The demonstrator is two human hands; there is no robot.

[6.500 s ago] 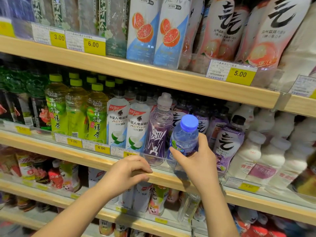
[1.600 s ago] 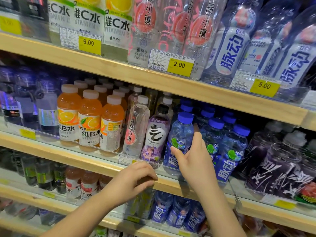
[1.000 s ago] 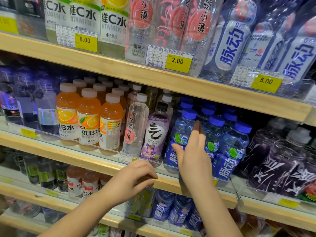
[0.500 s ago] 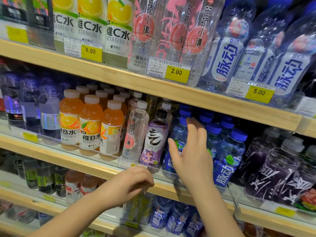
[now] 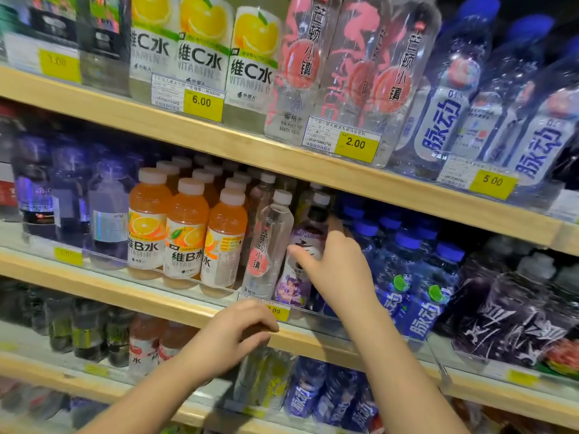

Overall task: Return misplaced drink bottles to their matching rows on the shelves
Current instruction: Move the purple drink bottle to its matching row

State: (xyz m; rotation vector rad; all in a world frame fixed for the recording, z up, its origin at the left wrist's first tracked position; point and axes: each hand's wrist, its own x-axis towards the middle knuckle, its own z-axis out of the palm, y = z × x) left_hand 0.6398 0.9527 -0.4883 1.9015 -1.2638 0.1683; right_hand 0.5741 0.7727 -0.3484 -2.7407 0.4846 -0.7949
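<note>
Middle shelf (image 5: 125, 292), front row, viewed from the aisle.

1. Task item: the purple-label bottle (image 5: 293, 285), black cap, stands upright at the front rail. The clear bottle (image 5: 269, 242) with the pink spot stands just beside it at 9 o'clock. The blue-cap bottles (image 5: 407, 277) form their row at its 3 o'clock. The purple label matches neither neighbour.

2. Right hand (image 5: 338, 270): raised in front of the purple-label bottle, arm entering from 5 o'clock. Grip wide open, with thumb and index finger straight and spread apart. The thumb (image 5: 299, 255) lies across the label, pointing to 10 o'clock. The index finger (image 5: 336, 225) points to 12 o'clock, ending beside the black cap. Nothing is enclosed in the grip. Whether the thumb actually touches the label cannot be told.

3. Left hand (image 5: 232, 336): at 7 o'clock of the right hand. Grip loosely curled and holding nothing, fingertips resting on the wooden front edge of the middle shelf, just under the yellow price tag (image 5: 277, 311).

4. Surroundings: the orange bottles (image 5: 185, 239) with white caps stand at 9 o'clock of the clear bottle. The dark bottles (image 5: 507, 314) stand at 3 o'clock of the blue-cap row.
</note>
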